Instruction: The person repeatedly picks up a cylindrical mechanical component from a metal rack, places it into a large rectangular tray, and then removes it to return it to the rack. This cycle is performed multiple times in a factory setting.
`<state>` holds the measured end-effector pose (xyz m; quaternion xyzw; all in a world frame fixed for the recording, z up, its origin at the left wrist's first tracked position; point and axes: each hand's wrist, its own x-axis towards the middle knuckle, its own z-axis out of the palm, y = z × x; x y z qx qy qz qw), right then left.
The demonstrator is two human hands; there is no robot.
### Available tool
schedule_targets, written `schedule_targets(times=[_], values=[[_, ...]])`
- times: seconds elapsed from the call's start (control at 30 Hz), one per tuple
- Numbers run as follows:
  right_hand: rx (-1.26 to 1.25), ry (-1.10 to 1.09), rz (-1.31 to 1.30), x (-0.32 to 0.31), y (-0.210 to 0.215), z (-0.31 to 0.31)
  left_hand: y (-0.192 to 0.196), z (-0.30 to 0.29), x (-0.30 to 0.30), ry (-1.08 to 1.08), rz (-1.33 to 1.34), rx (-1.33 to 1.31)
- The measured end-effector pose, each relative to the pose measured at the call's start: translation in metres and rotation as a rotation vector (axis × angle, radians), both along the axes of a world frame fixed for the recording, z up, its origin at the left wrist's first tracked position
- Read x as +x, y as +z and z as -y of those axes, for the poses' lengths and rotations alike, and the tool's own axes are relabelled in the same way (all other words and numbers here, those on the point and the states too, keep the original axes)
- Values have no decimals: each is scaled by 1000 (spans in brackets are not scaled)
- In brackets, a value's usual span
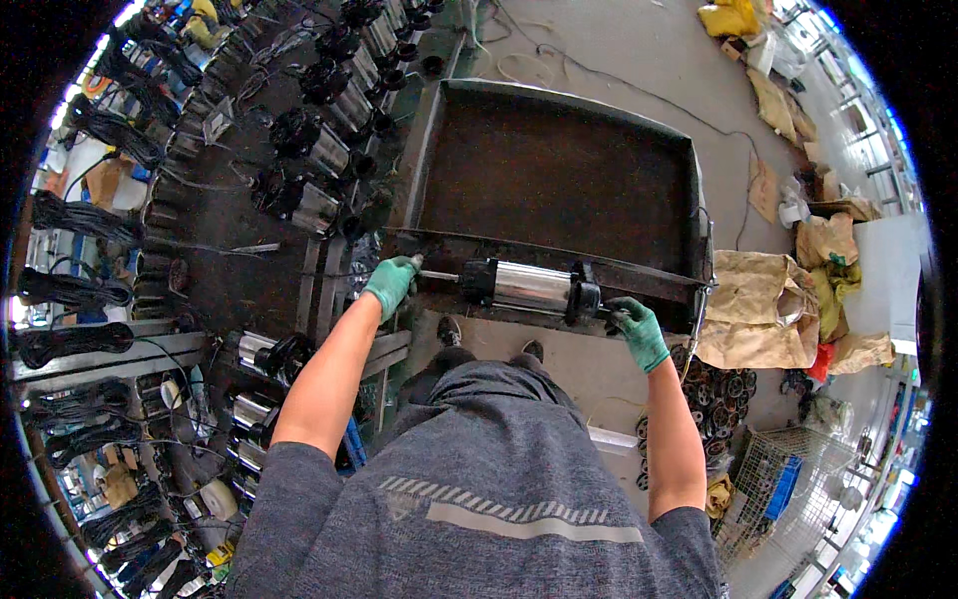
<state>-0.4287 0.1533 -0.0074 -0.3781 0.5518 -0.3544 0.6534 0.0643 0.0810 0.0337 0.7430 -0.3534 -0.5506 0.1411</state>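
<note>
A cylindrical electric motor (pixel 534 287) with a shiny metal body and black end parts lies level across the near end of a dark metal tray. From its left end a bare metal shaft (pixel 439 276) sticks out. My left hand (pixel 393 284), in a green glove, is closed at the tip of that shaft; its fingertips are partly hidden. At the other end my right hand (pixel 639 332), also gloved in green with dark fingertips, has its fingers closed on the motor's black right end.
The large dark tray (pixel 559 170) with raised metal edges spreads ahead. Several similar motors (pixel 324 150) stand in rows at left, beside bundled black cables (pixel 85 220). Brown paper sacks (pixel 758 309), a wire basket (pixel 788 489) and a heap of black rings (pixel 718 399) lie at right.
</note>
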Motion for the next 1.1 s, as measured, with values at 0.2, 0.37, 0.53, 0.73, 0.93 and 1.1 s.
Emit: schedule_targets(times=[0.2,0.37,0.53,0.73,0.93,1.1], values=[[210,12,179,-7,21,18,2,-22,27,-694,349,-667],[192,234,-5,1,39,28,8,-2,41,-898,303,-671],[524,202,55,-14,17,39,10,0,40,-518,-265,-344],[-375,712,-1144,-8,1,27,2,20,31,-594,105,-242],[-299,322,-534,7,-6,12,-15,10,13,-162,-87,-222],[470,213,-338,-6,23,27,-31,-16,36,-417,-152,-832]])
